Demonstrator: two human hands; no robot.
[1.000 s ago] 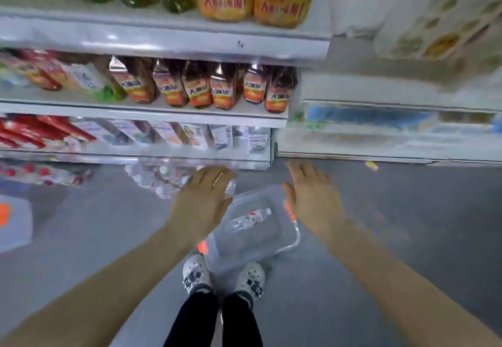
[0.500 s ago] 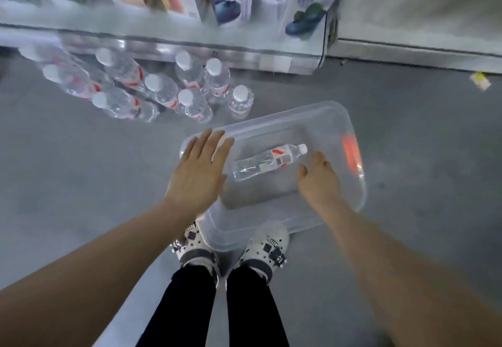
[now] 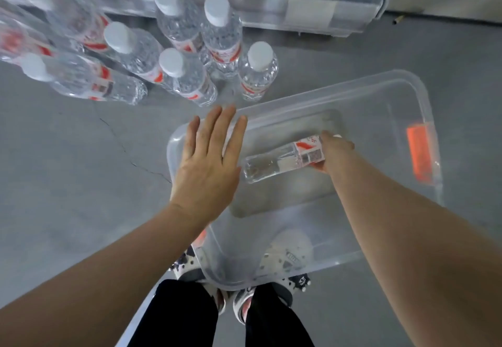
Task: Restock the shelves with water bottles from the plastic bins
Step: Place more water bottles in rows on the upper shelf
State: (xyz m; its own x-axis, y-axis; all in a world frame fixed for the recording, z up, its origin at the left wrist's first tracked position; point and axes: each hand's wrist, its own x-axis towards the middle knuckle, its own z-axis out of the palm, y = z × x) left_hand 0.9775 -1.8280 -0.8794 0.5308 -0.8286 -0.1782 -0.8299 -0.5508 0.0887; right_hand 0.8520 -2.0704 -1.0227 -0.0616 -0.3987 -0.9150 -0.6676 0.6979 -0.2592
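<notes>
My right grip (image 3: 332, 154) is down inside the clear plastic bin (image 3: 423, 107), fingers curled round the cap end of the single water bottle (image 3: 282, 160) lying there on its side. The bottle's base points away from that grip toward my left, and its red-and-white label sits just beside my knuckles. I cannot tell whether the bottle is lifted off the bin's bottom or resting on it.

My left grip (image 3: 207, 162) is released, fingers straight and slightly spread, palm down over the bin's left rim. It holds nothing; the lying bottle's base is just to the right of it, apart from the palm. I cannot tell whether the palm touches the rim or hovers above it.

Beyond the left grip's fingertips, a cluster of standing water bottles (image 3: 187, 75) with white caps and red labels is on the grey floor (image 3: 68, 170), near the bin's far-left corner. Further beyond them runs the metal base edge of the shelf unit (image 3: 312, 7).

On the bin's wall to the right of my right grip is an orange patch (image 3: 419, 154). Below both forearms, the bin's near edge lies over my white shoes (image 3: 285, 257), and black trouser legs (image 3: 184, 316) show at the bottom. A thin crack (image 3: 130, 156) runs through the floor to the left of my left grip.
</notes>
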